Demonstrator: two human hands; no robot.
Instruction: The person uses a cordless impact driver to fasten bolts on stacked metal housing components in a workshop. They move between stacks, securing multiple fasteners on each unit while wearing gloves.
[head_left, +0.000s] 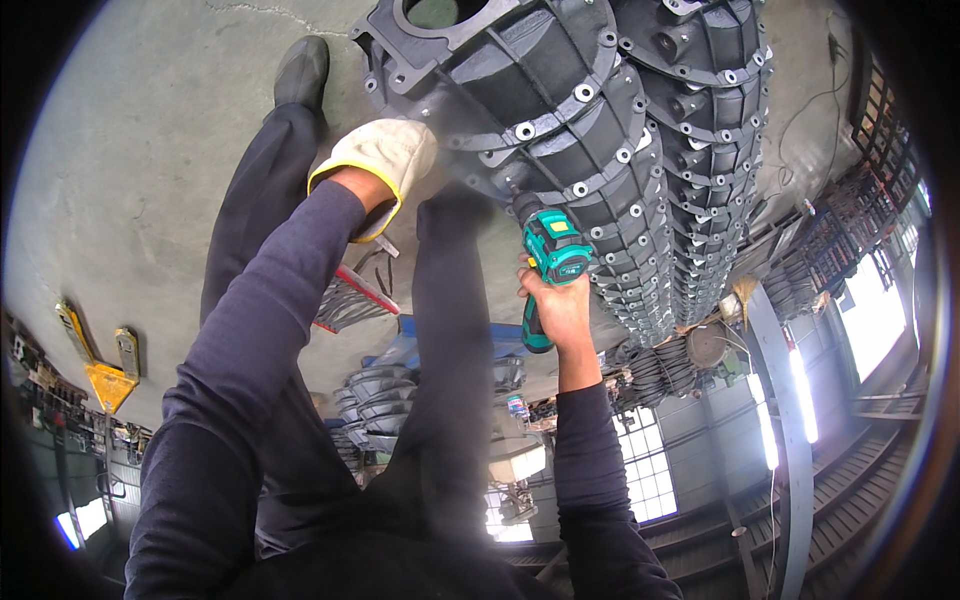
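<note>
My right hand (560,310) is bare and closed round the grip of a teal and black cordless drill (557,245). The drill's chuck points at the flanged edge of a dark grey ribbed metal casting (540,75), the topmost in a long row. Whether the bit touches a bolt hole there is too blurred to tell. A white work glove with a yellow cuff covers my left hand (385,155), which is up against the near left side of this casting. Its fingers are turned away and hidden, so their grip does not show.
A second row of similar castings (710,130) runs along the right. My shoe (302,75) stands on the concrete floor (150,130) to the left. A yellow pallet jack (108,375) is at the far left. Behind my legs are a red-edged rack (355,300) and more stacked castings (378,400).
</note>
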